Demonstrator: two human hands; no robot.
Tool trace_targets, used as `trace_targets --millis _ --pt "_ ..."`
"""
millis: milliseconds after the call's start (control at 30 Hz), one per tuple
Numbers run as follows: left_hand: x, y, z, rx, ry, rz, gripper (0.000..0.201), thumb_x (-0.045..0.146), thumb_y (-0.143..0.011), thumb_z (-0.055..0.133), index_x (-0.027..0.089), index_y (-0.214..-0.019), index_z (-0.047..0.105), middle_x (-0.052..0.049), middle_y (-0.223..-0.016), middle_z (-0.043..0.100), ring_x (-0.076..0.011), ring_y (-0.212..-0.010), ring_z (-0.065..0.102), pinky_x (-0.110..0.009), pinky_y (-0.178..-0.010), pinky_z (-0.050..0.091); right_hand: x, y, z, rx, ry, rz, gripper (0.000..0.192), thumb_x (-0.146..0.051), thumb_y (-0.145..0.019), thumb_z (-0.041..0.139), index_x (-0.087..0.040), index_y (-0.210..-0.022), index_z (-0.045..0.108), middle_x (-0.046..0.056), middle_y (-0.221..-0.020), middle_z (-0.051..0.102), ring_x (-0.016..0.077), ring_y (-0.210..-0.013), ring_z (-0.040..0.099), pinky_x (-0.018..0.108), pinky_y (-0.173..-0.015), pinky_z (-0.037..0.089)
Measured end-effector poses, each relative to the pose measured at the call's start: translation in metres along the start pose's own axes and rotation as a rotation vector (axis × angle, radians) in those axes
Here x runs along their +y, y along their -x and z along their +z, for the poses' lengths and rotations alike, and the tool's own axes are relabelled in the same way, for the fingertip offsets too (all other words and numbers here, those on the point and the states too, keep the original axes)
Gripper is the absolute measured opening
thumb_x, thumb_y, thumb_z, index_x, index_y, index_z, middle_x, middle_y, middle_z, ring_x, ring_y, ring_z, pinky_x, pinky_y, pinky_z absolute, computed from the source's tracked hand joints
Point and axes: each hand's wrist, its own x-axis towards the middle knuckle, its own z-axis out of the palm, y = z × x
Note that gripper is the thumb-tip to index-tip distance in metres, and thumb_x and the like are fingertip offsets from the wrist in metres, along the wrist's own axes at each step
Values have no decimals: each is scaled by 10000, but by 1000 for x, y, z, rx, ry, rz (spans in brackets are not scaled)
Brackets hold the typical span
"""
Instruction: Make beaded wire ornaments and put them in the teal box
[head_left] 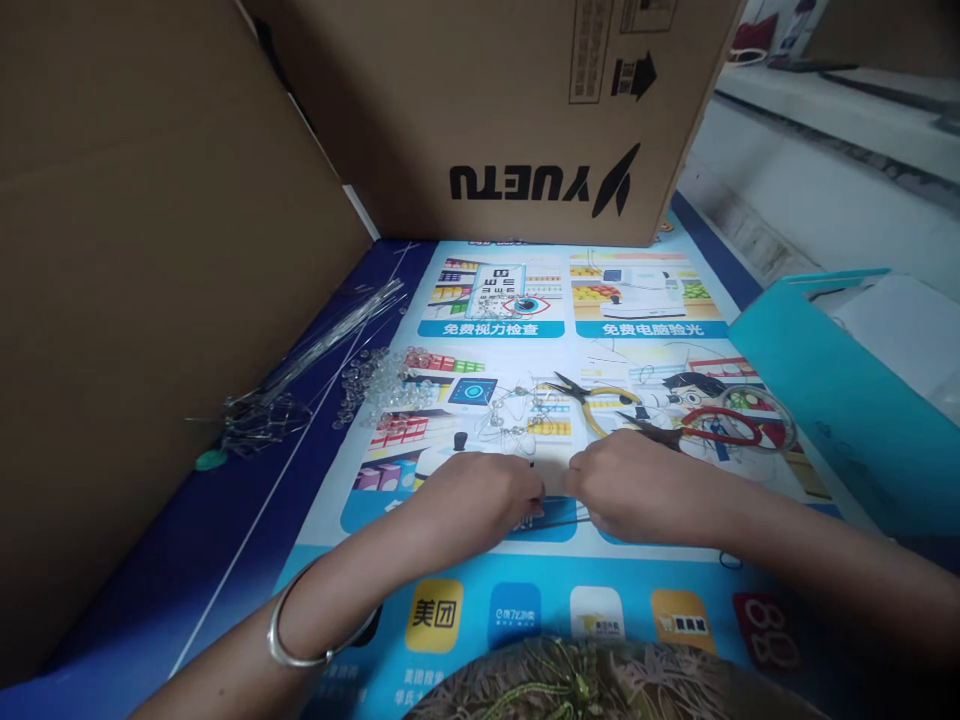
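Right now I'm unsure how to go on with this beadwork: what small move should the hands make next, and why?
Probably reach the right hand forward to the yellow-handled pliers. Both hands are closed together on the poster mat, the left hand pinching what looks like a thin wire, too fine to tell. The pliers lie just beyond the right hand's knuckles, beside the wired bead piece.

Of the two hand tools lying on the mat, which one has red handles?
The scissors, right of the yellow-handled pliers and just beyond the right hand.
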Motion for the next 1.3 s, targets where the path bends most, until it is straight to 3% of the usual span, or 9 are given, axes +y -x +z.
trace_targets --millis 233,333,500,767,1067,1200,1300 --pt "-2 0 7 64 -292 -17 143 84 -759 467 183 -733 567 -30 -710 599 -175 -646 549 -263 -531 352 3 -5 2 -9 -20 54 124 -150 -729 490 -161 -747 612 47 -681 614 145 -556 511 248 -469 211" --pt "-2 0 7 104 -327 -22 138 94 -778 461 186 -741 557 -28 -709 580 -176 -658 534 -287 -569 371 3 -6 -2 -21 -76 115 123 -142 -754 483 -167 -728 600 38 -673 613 132 -564 505 239 -484 219" --pt "-3 -1 6 153 -339 -14 141 100 -792 463 185 -770 574 -28 -717 564 -170 -683 513 -300 -601 372 6 -6 -5 68 -155 144 168 -191 -807 448 -187 -688 565 10 -690 607 124 -581 503 242 -489 206" --pt "4 -2 0 147 -421 13 68 171 -816 522 187 -784 580 -35 -765 563 -219 -785 494 -360 -656 361 6 -8 0 98 -92 222 142 -220 -797 461 -211 -704 569 5 -671 602 142 -574 509 254 -475 147" --pt "8 -1 8 73 -399 13 66 112 -777 549 163 -793 588 -56 -781 569 -220 -768 501 -358 -675 396 3 -8 -1 74 -39 215 128 -87 -714 504 -187 -728 583 16 -630 580 125 -547 474 235 -469 161" --pt "3 -2 12 150 -358 -45 119 74 -772 512 164 -766 590 -48 -745 563 -210 -728 502 -341 -636 400 6 -10 2 123 -56 249 155 -77 -697 507 -195 -749 592 14 -649 585 132 -567 495 235 -473 180" --pt "-7 -4 15 270 -192 -124 173 79 -798 463 163 -776 613 -46 -735 573 -187 -720 514 -313 -623 406 11 -11 2 193 -164 294 124 -137 -759 488 -183 -737 600 25 -697 611 142 -622 530 236 -498 242"
